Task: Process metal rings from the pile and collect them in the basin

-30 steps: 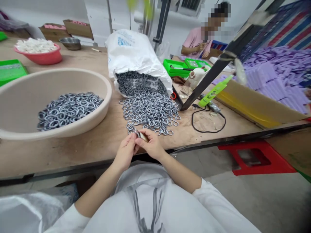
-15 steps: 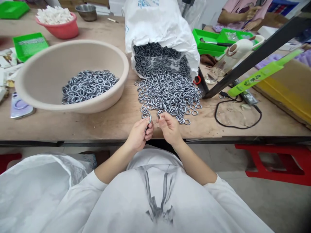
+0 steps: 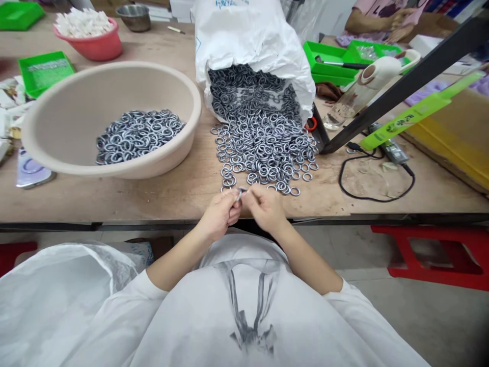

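Observation:
My left hand [image 3: 218,214] pinches a grey metal ring [image 3: 240,194], held upright just above the table's front edge. Fingers of my right hand [image 3: 266,208] are closed and meet the left fingertips at that ring. A small dark bit shows between the two hands, too blurred to name. Right beyond them lies a heap of loose metal rings [image 3: 267,148], spilling from the mouth of a white sack [image 3: 252,38]. More rings of the same sort fill part of a large beige basin [image 3: 61,107] on the left.
A slanted black bar [image 3: 397,79] rises at the right, near a cable [image 3: 342,178] and a clear bottle [image 3: 353,99]. Green trays [image 3: 328,71] stand behind. A phone [image 3: 32,171] lies left of the basin. Across the table sits another person [image 3: 382,20].
My right hand has moved left and brought its fingertips against the ring in my left hand. Both hands were apart before. The view has shifted slightly.

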Tool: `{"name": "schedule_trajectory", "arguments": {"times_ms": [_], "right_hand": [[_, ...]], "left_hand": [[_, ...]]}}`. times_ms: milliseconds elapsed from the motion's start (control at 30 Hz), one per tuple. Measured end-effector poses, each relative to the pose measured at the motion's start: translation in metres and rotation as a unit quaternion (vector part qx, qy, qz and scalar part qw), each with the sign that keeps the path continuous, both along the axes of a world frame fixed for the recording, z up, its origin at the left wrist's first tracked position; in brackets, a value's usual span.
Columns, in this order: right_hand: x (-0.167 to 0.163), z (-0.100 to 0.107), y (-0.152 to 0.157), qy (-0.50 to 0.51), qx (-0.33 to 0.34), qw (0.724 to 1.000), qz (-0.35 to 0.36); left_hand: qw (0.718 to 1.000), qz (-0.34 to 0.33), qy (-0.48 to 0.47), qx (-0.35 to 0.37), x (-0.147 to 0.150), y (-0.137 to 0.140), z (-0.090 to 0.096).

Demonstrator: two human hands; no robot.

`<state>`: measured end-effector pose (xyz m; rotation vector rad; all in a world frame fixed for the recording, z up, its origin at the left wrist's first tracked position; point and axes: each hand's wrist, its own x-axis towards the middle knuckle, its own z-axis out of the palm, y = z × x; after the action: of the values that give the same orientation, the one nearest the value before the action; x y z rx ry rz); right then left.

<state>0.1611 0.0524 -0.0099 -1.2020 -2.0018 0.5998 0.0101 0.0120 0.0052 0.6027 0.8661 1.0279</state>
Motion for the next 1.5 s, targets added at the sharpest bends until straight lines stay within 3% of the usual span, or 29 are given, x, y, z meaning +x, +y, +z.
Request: {"name": "schedule_trajectory", "arguments": {"times_ms": [67,133,300,433,500,600,633,700,800,867,1000,1133,1267,1367,1500], "right_hand": [[0.007,-0.003,0.01,0.018,-0.042,0.997,-0.067],[0.008,-0.004,0.018,-0.006,-0.061,0.994,-0.092],[-0.02,0.002,0.019,-0.182,-0.035,0.983,0.001],[-0.037,0.004,0.025,-0.269,-0.029,0.963,0.01],[-0.036,0.001,0.03,-0.221,-0.031,0.975,-0.001],[-0.031,-0.002,0.03,-0.005,-0.091,0.996,-0.005],[-0.03,-0.002,0.026,0.085,-0.137,0.987,0.009],[-0.031,-0.001,0.015,0.233,-0.237,0.942,0.043],[-0.034,0.004,-0.004,0.33,-0.308,0.891,0.046],[-0.035,0.005,-0.01,0.349,-0.287,0.892,0.034],[-0.03,0.001,-0.006,0.304,-0.185,0.932,0.073],[-0.023,-0.002,0.001,0.264,-0.14,0.951,0.076],[-0.014,0.005,-0.005,0.13,-0.054,0.987,0.075],[-0.01,0.012,-0.011,0.044,0.011,0.994,0.098],[-0.009,0.015,-0.014,0.013,0.023,0.994,0.102]], "left_hand": [[0.999,-0.034,0.003,-0.004,-0.002,-0.007,0.0],[1.0,-0.019,-0.001,-0.014,-0.009,-0.01,0.0],[0.994,0.108,0.018,0.004,-0.039,-0.002,-0.002],[0.985,0.168,0.034,0.009,-0.056,0.005,-0.003],[0.984,0.178,0.034,-0.003,-0.058,0.007,-0.004],[0.986,0.166,0.028,-0.017,-0.05,0.01,-0.006],[0.987,0.159,0.03,-0.013,-0.044,0.011,-0.006],[0.989,0.142,0.044,0.013,-0.03,0.011,-0.008],[0.986,0.136,0.073,0.062,-0.012,0.01,-0.011],[0.985,0.141,0.079,0.067,-0.005,0.008,-0.012],[0.991,0.107,0.05,0.059,-0.004,0.007,-0.013],[0.994,0.083,0.027,0.071,-0.008,0.008,-0.012],[0.995,0.081,0.025,0.055,-0.009,0.008,-0.01],[0.994,0.095,0.027,0.035,-0.008,0.007,-0.009],[0.995,0.093,0.029,0.024,-0.006,0.007,-0.008]]}}
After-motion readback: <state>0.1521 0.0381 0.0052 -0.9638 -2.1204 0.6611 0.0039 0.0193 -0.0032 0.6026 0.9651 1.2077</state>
